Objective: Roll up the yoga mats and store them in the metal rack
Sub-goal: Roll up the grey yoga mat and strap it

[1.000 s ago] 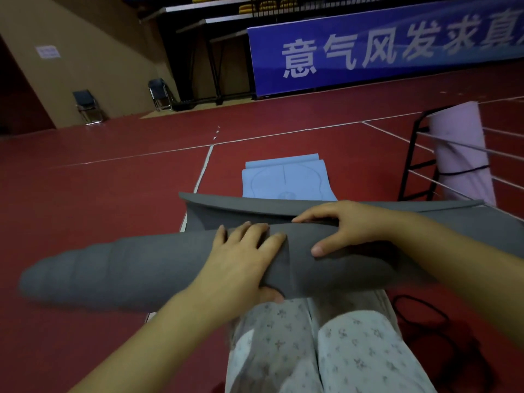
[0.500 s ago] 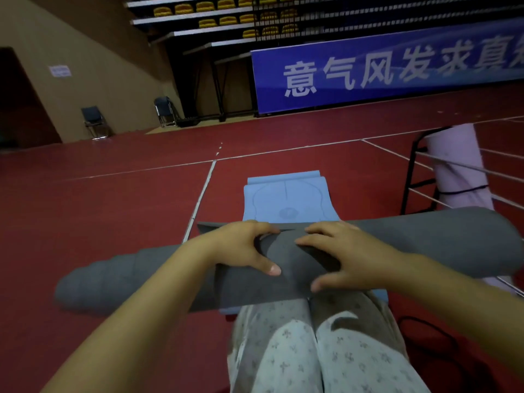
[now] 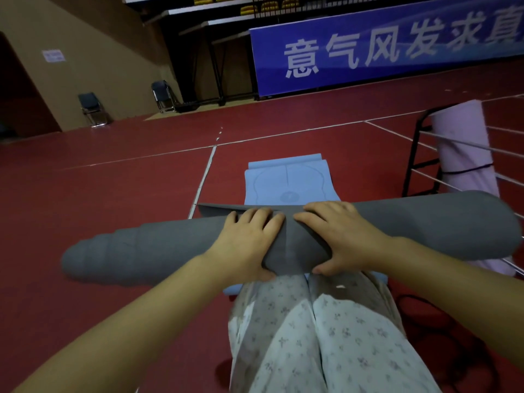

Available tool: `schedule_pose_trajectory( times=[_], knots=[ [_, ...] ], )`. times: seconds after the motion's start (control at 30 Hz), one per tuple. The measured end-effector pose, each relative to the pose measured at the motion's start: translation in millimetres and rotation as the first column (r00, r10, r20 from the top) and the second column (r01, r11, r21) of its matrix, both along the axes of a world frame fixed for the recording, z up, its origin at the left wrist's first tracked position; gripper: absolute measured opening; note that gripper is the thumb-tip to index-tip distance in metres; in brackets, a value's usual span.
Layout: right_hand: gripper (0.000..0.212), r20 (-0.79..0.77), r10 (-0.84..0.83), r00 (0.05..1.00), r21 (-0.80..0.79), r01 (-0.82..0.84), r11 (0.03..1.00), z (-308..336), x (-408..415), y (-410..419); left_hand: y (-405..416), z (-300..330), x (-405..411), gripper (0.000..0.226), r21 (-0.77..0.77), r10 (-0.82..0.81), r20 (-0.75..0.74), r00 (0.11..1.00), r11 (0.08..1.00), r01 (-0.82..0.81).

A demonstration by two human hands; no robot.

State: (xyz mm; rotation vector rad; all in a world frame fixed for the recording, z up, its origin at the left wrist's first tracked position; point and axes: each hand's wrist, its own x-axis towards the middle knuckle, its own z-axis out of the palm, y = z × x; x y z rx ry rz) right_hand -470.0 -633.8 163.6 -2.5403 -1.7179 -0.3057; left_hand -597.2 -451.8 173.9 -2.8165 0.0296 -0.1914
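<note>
Grey mat roll (image 3: 158,245) lies left-right across frame centre, gripped by left hand (image 3: 249,242) and right hand (image 3: 343,236). Metal rack (image 3: 419,154), right edge, holds upright pink roll (image 3: 462,148).

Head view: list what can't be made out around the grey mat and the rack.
- Grey mat: its underside and the left hand's and right hand's fingertips over its far side are hidden by the roll.
- Blue mat: near part covered by the grey mat and the legs.
- Rack: cut off by the right edge.
- Pink mat: foot hidden behind the grey mat.
- Wall notice: too small to read.
</note>
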Motion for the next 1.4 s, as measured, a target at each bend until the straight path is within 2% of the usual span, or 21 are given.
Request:
schedule_pose_trajectory(
  times=[0.27, 0.4, 0.5, 0.6, 0.73, 0.83, 0.9, 0.97, 1.03, 1.1, 1.2, 1.3, 1.37, 1.4],
  knots=[
    [0.095, 0.023, 0.020, 1.000, 0.010, -0.020, 1.000, 29.9, -39.6, -25.4, -7.7, 26.6, -37.1, 0.100, -0.052, -0.104, 0.070, 0.992, 0.993, 0.108],
    [0.095, -0.067, 0.030, 0.997, -0.042, -0.033, 0.999, 6.5, -77.6, -52.5, -34.1, 13.3, -74.6, 0.098, -0.038, -0.123, -0.038, 0.992, 0.992, 0.121],
    [0.093, -0.034, 0.039, 0.999, 0.005, -0.039, 0.999, -14.4, -89.7, -56.9, -42.5, -3.4, -85.1, 0.095, -0.053, -0.109, -0.075, 0.991, 0.993, 0.106],
    [0.096, -0.128, 0.062, 0.990, -0.053, -0.069, 0.996, -2.0, -75.2, -47.4, -30.5, 9.5, -71.9, 0.103, -0.181, -0.085, -0.179, 0.980, 0.982, 0.053],
    [0.096, -0.235, 0.118, 0.965, -0.033, -0.129, 0.991, 8.0, -48.8, -38.5, -15.9, 26.1, -50.8, 0.110, -0.379, -0.093, -0.291, 0.952, 0.925, -0.026],
    [0.098, -0.301, 0.143, 0.943, 0.023, -0.143, 0.989, 9.7, -36.7, -33.5, -18.8, 34.5, -49.7, 0.109, -0.266, -0.083, -0.255, 0.963, 0.964, 0.012],
    [0.094, -0.342, 0.149, 0.928, 0.069, -0.133, 0.989, 12.6, -29.8, -30.8, -25.4, 36.6, -53.3, 0.098, -0.142, -0.091, -0.171, 0.981, 0.988, 0.067],
    [0.088, -0.366, 0.156, 0.917, 0.088, -0.133, 0.987, 16.8, -24.1, -27.2, -31.2, 33.5, -58.1, 0.085, -0.080, -0.121, -0.087, 0.989, 0.990, 0.114],
    [0.076, -0.351, 0.162, 0.922, 0.101, -0.135, 0.986, 20.3, -18.1, -21.5, -36.4, 27.7, -62.1, 0.085, -0.081, -0.124, -0.052, 0.991, 0.989, 0.120],
    [0.065, -0.318, 0.154, 0.936, 0.133, -0.116, 0.984, 23.0, -13.8, -17.7, -38.1, 19.2, -61.4, 0.100, -0.059, -0.088, -0.079, 0.993, 0.995, 0.083],
    [0.064, -0.204, 0.093, 0.975, 0.131, -0.067, 0.989, 30.1, -13.7, -17.3, -33.3, 11.0, -49.6, 0.113, -0.041, -0.035, -0.110, 0.993, 0.999, 0.031],
    [0.058, -0.061, 0.002, 0.998, 0.106, 0.005, 0.994, 30.3, -27.5, -21.7, -22.6, 17.1, -35.6, 0.110, -0.153, -0.051, -0.130, 0.990, 0.988, 0.031],
    [0.050, -0.023, -0.019, 1.000, 0.135, 0.022, 0.991, 25.6, -40.7, -26.8, -17.2, 24.0, -27.2, 0.108, -0.232, -0.072, -0.169, 0.983, 0.972, 0.031],
    [0.054, -0.026, -0.016, 1.000, 0.133, 0.019, 0.991, 23.4, -46.2, -28.7, -14.6, 28.0, -23.3, 0.107, -0.267, -0.077, -0.193, 0.978, 0.963, 0.023]
  ],
)
